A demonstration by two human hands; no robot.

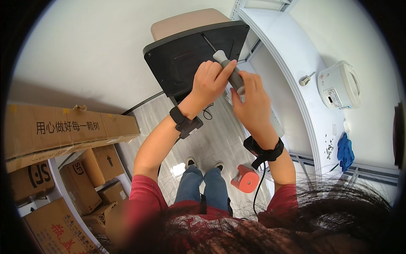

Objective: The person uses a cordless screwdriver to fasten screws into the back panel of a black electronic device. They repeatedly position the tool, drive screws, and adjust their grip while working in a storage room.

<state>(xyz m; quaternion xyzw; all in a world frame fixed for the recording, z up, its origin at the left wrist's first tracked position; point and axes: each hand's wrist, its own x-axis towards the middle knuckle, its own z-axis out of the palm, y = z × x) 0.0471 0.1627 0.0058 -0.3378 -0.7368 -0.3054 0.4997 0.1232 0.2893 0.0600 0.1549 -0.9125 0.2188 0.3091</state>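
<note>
A screwdriver [231, 72] with a light and dark grey handle slants up to a black panel [186, 55]; its tip meets the panel near the upper edge. My left hand [209, 80] is closed on the upper part of the handle, beside its pale collar. Around the lower end of the handle, the fingers and thumb of my right hand [256, 106] are closed. The panel has small screws near its corners, and a beige rounded body [190, 22] shows behind its far edge. Whether the tip sits in a screw is too small to tell.
To the right runs a white shelf [292, 55] carrying a rice cooker [338, 86], a small metal part [305, 80], scattered dark bits and a blue cloth or bag [345, 152]. Cardboard boxes [72, 127] fill the left. On the floor, a red stool-like object [246, 180] stands near my feet.
</note>
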